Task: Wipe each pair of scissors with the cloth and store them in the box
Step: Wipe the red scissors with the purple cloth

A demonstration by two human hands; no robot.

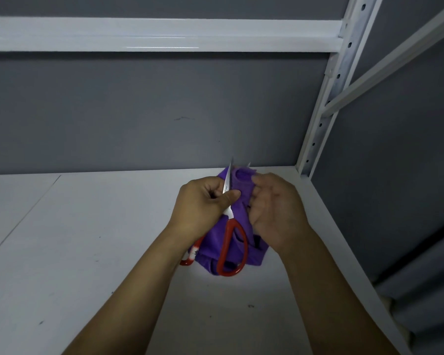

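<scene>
A pair of scissors [231,248] with red handles is held above the white shelf, blades open and pointing away from me. My left hand [203,204] pinches one blade between thumb and fingers. A purple cloth [239,185] is wrapped around the other blade, and its loose part hangs under the handles. My right hand [274,208] holds the cloth against that blade, fingers curled round it. No box is in view.
The white shelf board [87,239] spreads out to the left and toward me. A grey back wall [139,111] stands behind it. A white perforated upright [323,103] rises at the right rear corner, and a white beam [164,34] crosses overhead.
</scene>
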